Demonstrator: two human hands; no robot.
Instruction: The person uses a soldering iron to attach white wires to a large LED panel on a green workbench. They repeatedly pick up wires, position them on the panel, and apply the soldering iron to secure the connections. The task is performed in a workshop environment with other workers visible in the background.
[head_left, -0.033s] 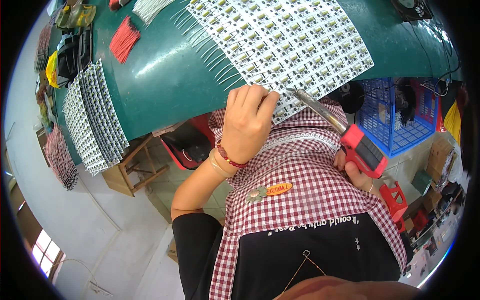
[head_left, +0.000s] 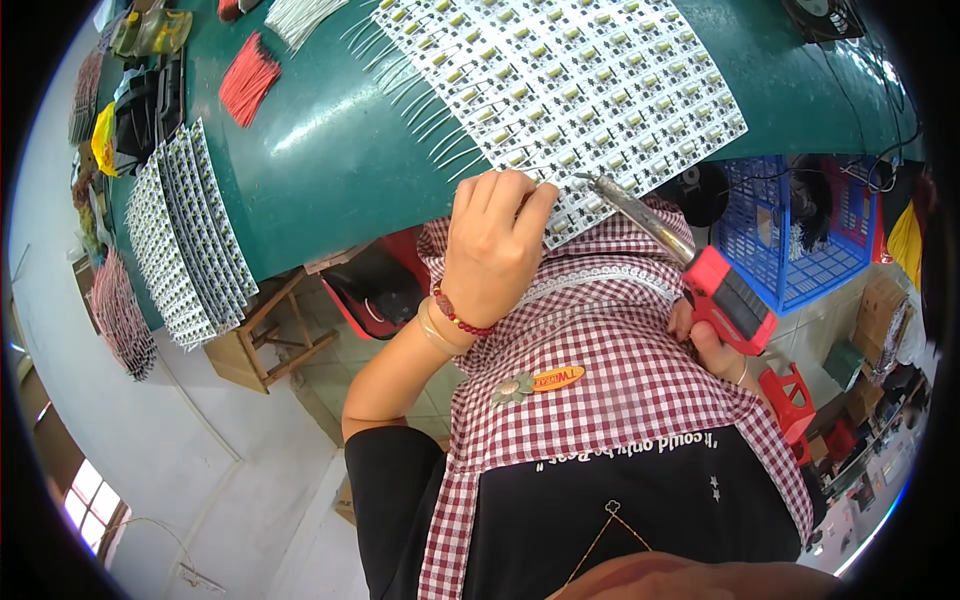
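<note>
A large white circuit board panel (head_left: 600, 90), covered in rows of small components, lies on the green table and reaches over its near edge. Several thin white wires (head_left: 425, 115) stick out from its left side. At the panel's near left edge, my left hand (head_left: 497, 235) is closed with the fingertips bent down; whatever they pinch is hidden. In my right hand (head_left: 708, 350) is a soldering iron (head_left: 725, 295) with a red and black handle. Its metal tip points at the panel, just right of my left fingers; contact cannot be made out.
Stacked circuit panels (head_left: 190, 235) sit at the table's left edge. Bundles of red wires (head_left: 248, 80) and white wires (head_left: 300, 18) lie on the green table (head_left: 330, 150). Below on the right stand a blue plastic basket (head_left: 820, 270) and a red stool (head_left: 787, 400).
The soldering iron has shifted very slightly, its handle a touch to the right. My left hand and the panel have stayed in place.
</note>
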